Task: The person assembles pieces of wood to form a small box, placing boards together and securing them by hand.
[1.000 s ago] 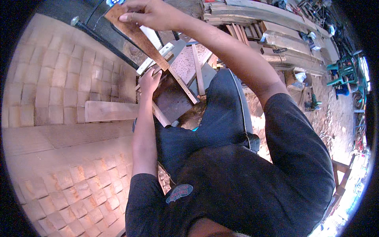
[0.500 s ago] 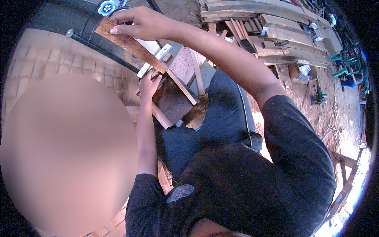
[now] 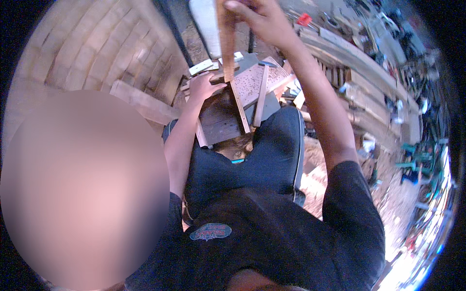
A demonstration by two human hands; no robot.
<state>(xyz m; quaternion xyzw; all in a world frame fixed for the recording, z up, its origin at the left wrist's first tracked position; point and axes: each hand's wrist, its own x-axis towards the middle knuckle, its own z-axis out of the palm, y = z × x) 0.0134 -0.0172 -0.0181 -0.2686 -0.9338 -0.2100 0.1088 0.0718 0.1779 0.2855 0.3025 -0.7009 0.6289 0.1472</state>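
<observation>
At the upper edge, my right hand point(image 3: 255, 17) is closed around a brown wooden board point(image 3: 226, 46) that stands on end. Its lower end meets the top of a narrow light wooden rail point(image 3: 239, 107). That rail runs along the right side of a dark wooden panel point(image 3: 221, 119), and another light rail point(image 3: 200, 132) edges the left. My left hand point(image 3: 203, 87) grips the far edge of this wooden frame, thumb toward the board's lower end. The frame lies in front of my knees. What sits under my left fingers is partly hidden.
Beside the frame lie a speckled board point(image 3: 259, 80) and a loose wood strip point(image 3: 261, 97). Black metal bars point(image 3: 177, 36) rise beyond. Stacked planks point(image 3: 361, 63) and green plastic chairs point(image 3: 420, 157) are to the right; a plank point(image 3: 143, 103) lies left. A blurred patch covers the lower left.
The view has turned. The board in my right hand has swung from a leftward slant to nearly straight away from me. My left hand stays at the frame's far edge.
</observation>
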